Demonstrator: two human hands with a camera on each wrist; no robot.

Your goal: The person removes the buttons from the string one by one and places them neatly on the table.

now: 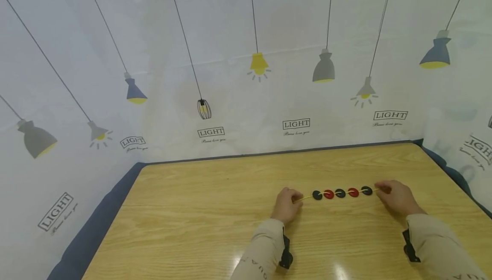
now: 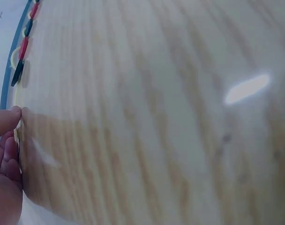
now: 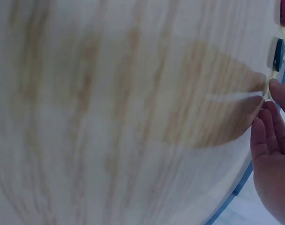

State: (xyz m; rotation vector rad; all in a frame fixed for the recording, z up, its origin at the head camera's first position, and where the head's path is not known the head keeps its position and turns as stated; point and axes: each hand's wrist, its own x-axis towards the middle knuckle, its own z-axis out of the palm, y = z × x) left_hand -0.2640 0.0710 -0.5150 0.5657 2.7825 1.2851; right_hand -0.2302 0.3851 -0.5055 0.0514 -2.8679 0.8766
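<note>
A yellow string runs through a row of several round flat discs, black and red by turns, in the head view. My left hand pinches the string's left end beside a black disc. At the other end, my right hand pinches the string close to the last black disc. Between them sit a red disc, a black one and another red disc. In the left wrist view, thumb and fingers of the left hand meet on the string. The right wrist view has the right hand below a dark disc.
The wood-grain table spreads under both hands, with a blue edge strip along its left side. A white wall covering printed with lamps stands behind and at the sides. Dark straps sit at the wrists.
</note>
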